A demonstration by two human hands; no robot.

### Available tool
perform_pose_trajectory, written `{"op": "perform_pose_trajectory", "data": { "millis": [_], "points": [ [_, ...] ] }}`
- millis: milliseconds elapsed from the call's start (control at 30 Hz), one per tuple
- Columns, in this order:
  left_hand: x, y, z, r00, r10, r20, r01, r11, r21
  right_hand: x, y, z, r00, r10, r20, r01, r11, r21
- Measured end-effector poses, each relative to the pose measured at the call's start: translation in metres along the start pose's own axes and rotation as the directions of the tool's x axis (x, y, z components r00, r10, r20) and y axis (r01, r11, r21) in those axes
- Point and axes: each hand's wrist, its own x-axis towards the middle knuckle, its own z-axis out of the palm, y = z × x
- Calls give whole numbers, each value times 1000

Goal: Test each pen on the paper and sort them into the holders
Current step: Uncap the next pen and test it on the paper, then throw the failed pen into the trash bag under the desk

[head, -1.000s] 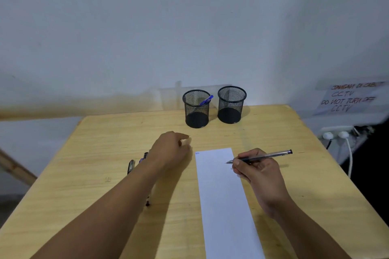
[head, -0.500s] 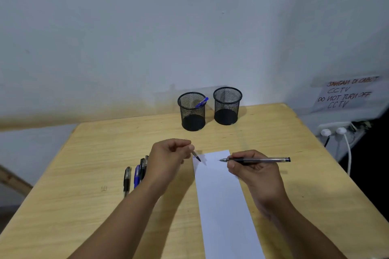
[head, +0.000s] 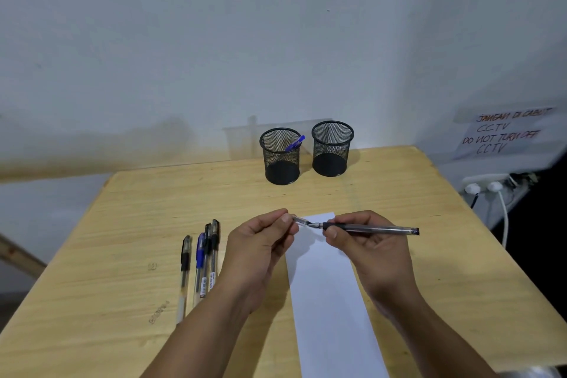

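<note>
My right hand grips a black pen that lies level above the top of the white paper strip, its tip pointing left. My left hand pinches a small pen cap right at that tip. Two black mesh holders stand at the back of the table: the left holder has a blue pen in it, while the right holder looks empty. Several capped pens lie side by side left of my left hand.
The wooden table stands against a pale wall. At the right, past the table edge, are a wall socket with plugs and white cables and a handwritten CCTV notice.
My left hand has lifted from the table with the cap and moved right to meet the pen tip. My right hand has brought the pen up off the paper.
</note>
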Motion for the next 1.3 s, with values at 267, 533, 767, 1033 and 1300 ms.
{"op": "perform_pose_trajectory", "data": {
  "millis": [267,533,767,1033,1300],
  "points": [
    [-9,-9,9,999,-34,18,34,999,7,-4,1,-2,1000,-20,-10,19,999,-29],
    [-16,-13,16,996,-81,40,84,993,-82,-11,5,-5,983,-183,-14,179,973,-147],
    [-22,-21,27,995,-89,48,94,988,-123,-18,9,-10,979,-203,-36,199,975,-94],
    [-18,-29,56,993,-30,118,27,999,26,-11,0,-33,985,28,-170,6,981,193],
    [-29,-65,104,948,13,318,-144,908,393,-21,-15,-96,925,170,-340,-20,916,401]
  ]
}}
